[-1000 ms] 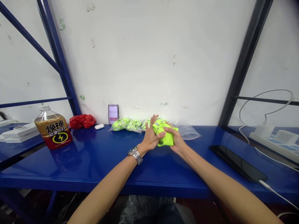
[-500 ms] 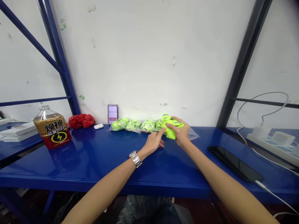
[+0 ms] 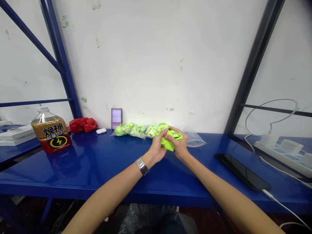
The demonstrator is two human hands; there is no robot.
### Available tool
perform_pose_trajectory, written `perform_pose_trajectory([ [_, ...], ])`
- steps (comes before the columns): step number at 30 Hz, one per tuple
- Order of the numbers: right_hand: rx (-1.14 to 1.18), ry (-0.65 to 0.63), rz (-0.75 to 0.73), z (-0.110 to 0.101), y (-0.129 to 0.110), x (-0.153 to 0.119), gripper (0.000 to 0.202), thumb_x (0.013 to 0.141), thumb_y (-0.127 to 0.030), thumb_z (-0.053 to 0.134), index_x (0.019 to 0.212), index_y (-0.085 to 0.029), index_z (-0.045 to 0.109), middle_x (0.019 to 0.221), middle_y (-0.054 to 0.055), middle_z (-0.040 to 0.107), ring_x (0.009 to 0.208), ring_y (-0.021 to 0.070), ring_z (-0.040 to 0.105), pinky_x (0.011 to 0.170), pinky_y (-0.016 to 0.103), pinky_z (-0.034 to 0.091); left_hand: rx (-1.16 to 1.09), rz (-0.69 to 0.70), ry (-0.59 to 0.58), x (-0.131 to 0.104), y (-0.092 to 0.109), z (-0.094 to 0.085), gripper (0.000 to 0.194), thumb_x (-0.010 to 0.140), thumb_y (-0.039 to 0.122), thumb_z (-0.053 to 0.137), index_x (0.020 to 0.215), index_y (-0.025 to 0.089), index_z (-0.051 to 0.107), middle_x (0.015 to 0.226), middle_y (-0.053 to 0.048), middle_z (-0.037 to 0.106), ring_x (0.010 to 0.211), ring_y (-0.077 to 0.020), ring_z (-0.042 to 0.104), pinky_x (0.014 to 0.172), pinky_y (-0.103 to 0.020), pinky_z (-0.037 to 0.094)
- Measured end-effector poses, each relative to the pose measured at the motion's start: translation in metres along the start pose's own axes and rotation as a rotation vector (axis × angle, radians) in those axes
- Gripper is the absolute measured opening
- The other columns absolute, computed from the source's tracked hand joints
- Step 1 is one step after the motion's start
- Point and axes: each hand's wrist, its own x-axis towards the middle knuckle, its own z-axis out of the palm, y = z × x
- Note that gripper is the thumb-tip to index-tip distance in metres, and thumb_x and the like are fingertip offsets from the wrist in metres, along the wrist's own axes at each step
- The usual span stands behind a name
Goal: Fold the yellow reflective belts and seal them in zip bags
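Observation:
A bundle of neon yellow-green fabric with grey stripes point(image 3: 170, 145) is held between both hands above the blue table. My left hand point(image 3: 157, 149) grips its left side, thumb on top. My right hand point(image 3: 180, 144) is wrapped round its right side. Behind and right of the right hand, a clear plastic zip bag point(image 3: 195, 139) lies flat on the table. To the left, several similar bundles in clear bags point(image 3: 137, 130) stand in a row near the wall; the rightmost is partly hidden by the held bundle.
On the blue table point(image 3: 109, 169) stand a large drink bottle point(image 3: 52, 131), a red plastic bag point(image 3: 83, 124), a white case point(image 3: 101, 131) and an upright phone point(image 3: 116, 118). At right lie a black phone point(image 3: 242, 170) with its cable and a white power strip point(image 3: 282, 154).
The bundle and my right hand have moved left and slightly nearer, off the clear bag. My left hand, earlier only touching the edge of the fabric, now grips its left side.

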Motion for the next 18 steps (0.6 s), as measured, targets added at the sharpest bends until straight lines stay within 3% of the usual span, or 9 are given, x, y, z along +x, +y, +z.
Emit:
perform_pose_trajectory([
  [6,0.018,-0.008,0.007,-0.002,0.003,0.001,0.044,0.056,-0.021,0.078,0.099,-0.021,0.072,0.089,0.001,0.071,0.077,0.0191,0.063,0.071,0.032,0.050,0.036,0.009,0.064,0.007,-0.005,-0.002,0.035,0.064,0.021,0.076,0.094,0.013,0.061,0.087,-0.005,0.069,0.079,-0.0175,0.066,0.076,-0.028,0.054],
  [11,-0.185,-0.033,-0.059,-0.002,0.007,0.002,0.043,0.057,-0.023,0.077,0.100,-0.021,0.073,0.091,0.002,0.072,0.080,0.0207,0.064,0.074,0.033,0.050,0.044,-0.038,0.161,0.010,-0.002,-0.007,0.026,0.063,0.018,0.072,0.085,0.012,0.060,0.076,-0.004,0.067,0.065,-0.0139,0.064,0.067,-0.026,0.053],
  [15,-0.268,-0.096,-0.114,-0.007,0.010,0.005,0.044,0.060,-0.030,0.077,0.104,-0.025,0.072,0.104,0.003,0.071,0.096,0.0247,0.062,0.090,0.039,0.047,0.051,-0.013,0.186,0.009,-0.001,-0.009,0.024,0.062,0.016,0.071,0.083,0.012,0.060,0.073,-0.002,0.066,0.061,-0.0129,0.063,0.064,-0.025,0.053],
  [18,-0.246,-0.206,-0.132,-0.012,0.008,0.007,0.035,0.071,-0.039,0.070,0.104,-0.027,0.072,0.113,0.002,0.068,0.113,0.0265,0.056,0.105,0.045,0.035,0.076,-0.006,0.222,0.007,-0.001,-0.010,0.025,0.061,0.017,0.071,0.082,0.012,0.060,0.070,-0.002,0.065,0.060,-0.0139,0.063,0.064,-0.027,0.054],
])
